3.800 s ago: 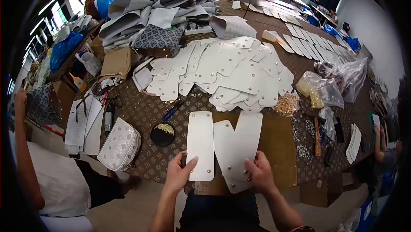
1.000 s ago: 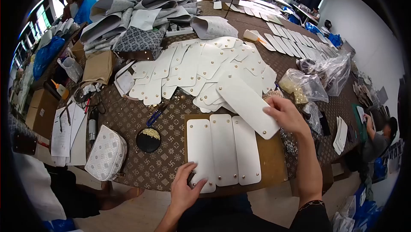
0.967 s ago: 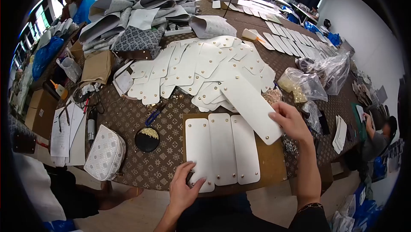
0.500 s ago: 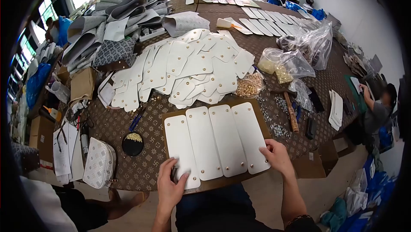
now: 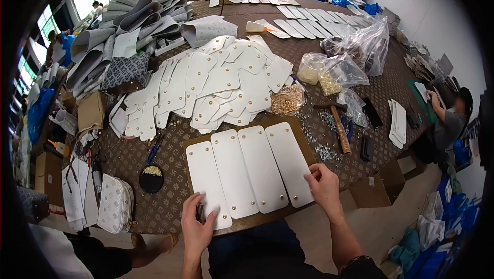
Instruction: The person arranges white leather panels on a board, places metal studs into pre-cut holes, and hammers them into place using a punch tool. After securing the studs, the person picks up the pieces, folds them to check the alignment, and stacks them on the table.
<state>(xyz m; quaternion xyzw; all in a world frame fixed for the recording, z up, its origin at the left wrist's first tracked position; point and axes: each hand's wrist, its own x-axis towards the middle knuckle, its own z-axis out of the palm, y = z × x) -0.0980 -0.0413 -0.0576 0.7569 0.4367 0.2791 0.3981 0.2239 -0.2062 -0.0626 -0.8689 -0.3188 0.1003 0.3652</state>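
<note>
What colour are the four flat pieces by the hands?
The pieces are white, seen in the head view.

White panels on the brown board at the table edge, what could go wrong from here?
1. The brown board sits at the near edge of the table; a push from the left hand or right hand could tip it off with the white panels.
2. Loose silver bits beside the board might slide under a panel and dent it.

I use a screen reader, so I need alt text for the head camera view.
A person's left hand and right hand touch the near ends of four white studded panels laid side by side on a brown board on a patterned table. A heap of white panels lies behind.
</note>
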